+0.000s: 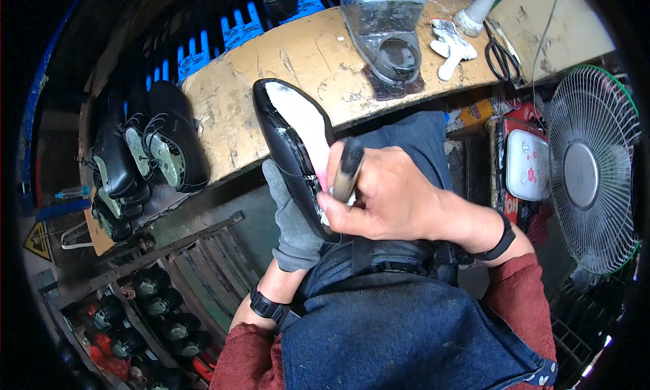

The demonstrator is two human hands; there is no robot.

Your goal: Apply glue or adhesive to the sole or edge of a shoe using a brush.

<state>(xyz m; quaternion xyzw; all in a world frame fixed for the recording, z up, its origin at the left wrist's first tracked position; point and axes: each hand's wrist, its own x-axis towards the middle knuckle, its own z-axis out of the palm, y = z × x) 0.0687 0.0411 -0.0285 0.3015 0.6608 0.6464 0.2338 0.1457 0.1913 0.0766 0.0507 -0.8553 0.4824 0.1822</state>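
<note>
A black leather shoe [276, 134] is tilted over my lap, its underside turned up toward me. White material covers the front of that underside, with a pinkish patch near my right fingers. My left hand [296, 233], in a grey knit glove, grips the shoe from its left side and below; its fingertips are partly hidden. My bare right hand [389, 193] is closed around a short brush [347, 170] with a stained, dark-ended wooden handle. The brush's lower end, mostly hidden by my fingers, is at the shoe's heel part.
On the worn wooden bench [298, 61] stand several black shoes [177, 136] at left, a clear container with a round cup [396, 55], a white glove [450, 48], scissors [502, 55] and a cone-shaped bottle [477, 11]. A fan [582, 173] is at right, a shoe rack [183, 268] lower left.
</note>
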